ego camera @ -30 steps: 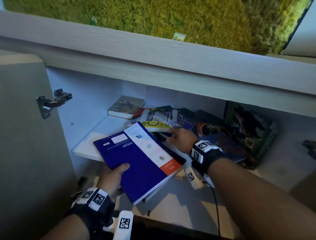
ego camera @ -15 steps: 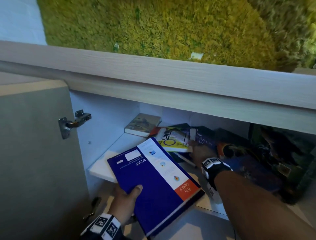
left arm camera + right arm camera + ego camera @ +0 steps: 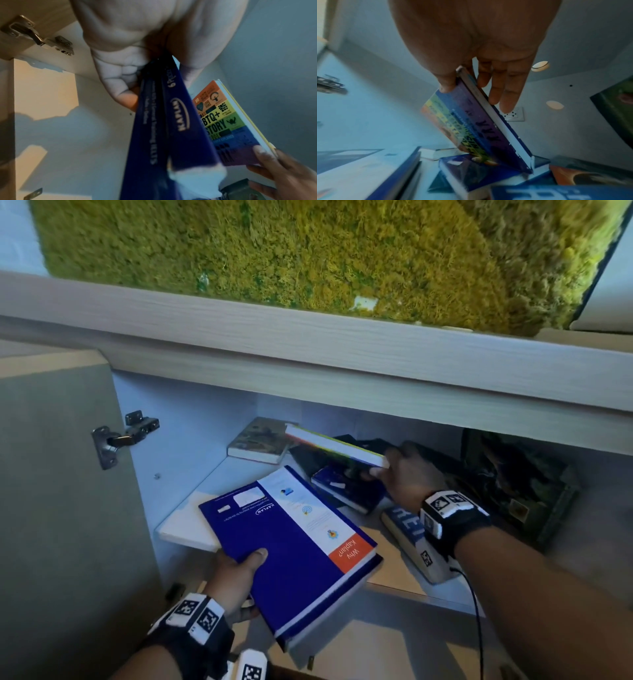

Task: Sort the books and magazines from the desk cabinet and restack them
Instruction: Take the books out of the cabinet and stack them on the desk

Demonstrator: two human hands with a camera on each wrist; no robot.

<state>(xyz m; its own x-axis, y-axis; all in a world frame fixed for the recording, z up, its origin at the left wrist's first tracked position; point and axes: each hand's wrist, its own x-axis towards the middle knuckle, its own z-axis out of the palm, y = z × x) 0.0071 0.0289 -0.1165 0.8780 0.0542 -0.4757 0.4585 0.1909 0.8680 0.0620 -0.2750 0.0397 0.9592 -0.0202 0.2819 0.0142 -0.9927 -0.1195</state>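
Head view: rainbow book (image 3: 337, 447) pinched between right hand (image 3: 409, 479) fingers (image 3: 376, 472).

Deep blue Kaplan book (image 3: 291, 556) with a white strip and orange corner; rainbow-striped history book (image 3: 228, 125): orange, yellow, green, blue, purple.
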